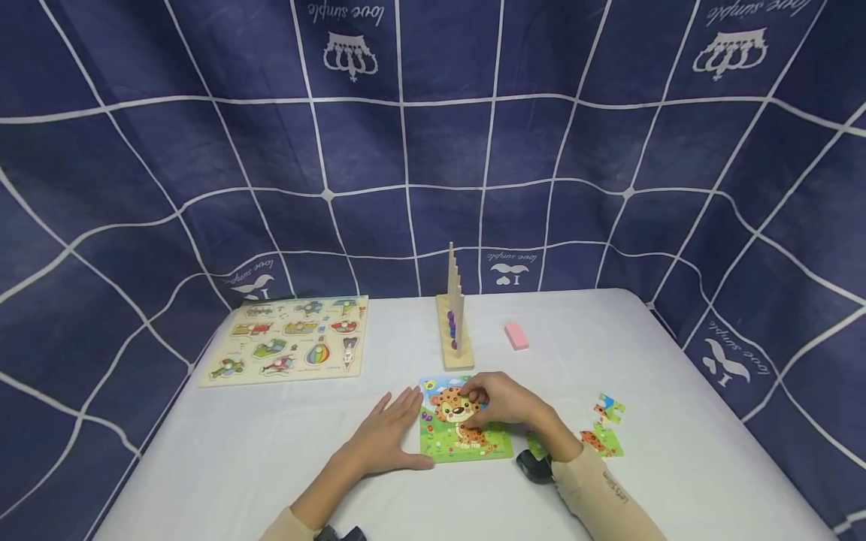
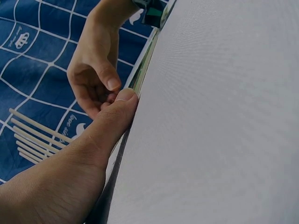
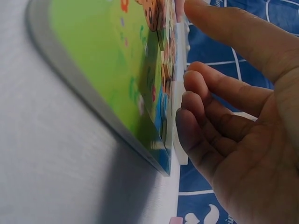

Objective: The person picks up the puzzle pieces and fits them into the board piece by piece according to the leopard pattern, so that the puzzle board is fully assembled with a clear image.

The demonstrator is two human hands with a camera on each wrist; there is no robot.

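A leopard jigsaw puzzle lies on the white table between both hands. My left hand rests along its left edge, fingers straight and thumb spread near the lower left corner. Over the puzzle's upper right part is my right hand, fingers loosely curled and thumb apart from them. In the right wrist view nothing shows between its fingers, which are close over the board. Some pieces there sit slightly proud of the surface. The left wrist view shows the left thumb at the board's edge.
Loose puzzle pieces lie right of the right forearm, with another piece partly under the wrist. Behind the puzzle stands a wooden peg rack with purple beads. A pink block and a vehicle peg board lie farther back.
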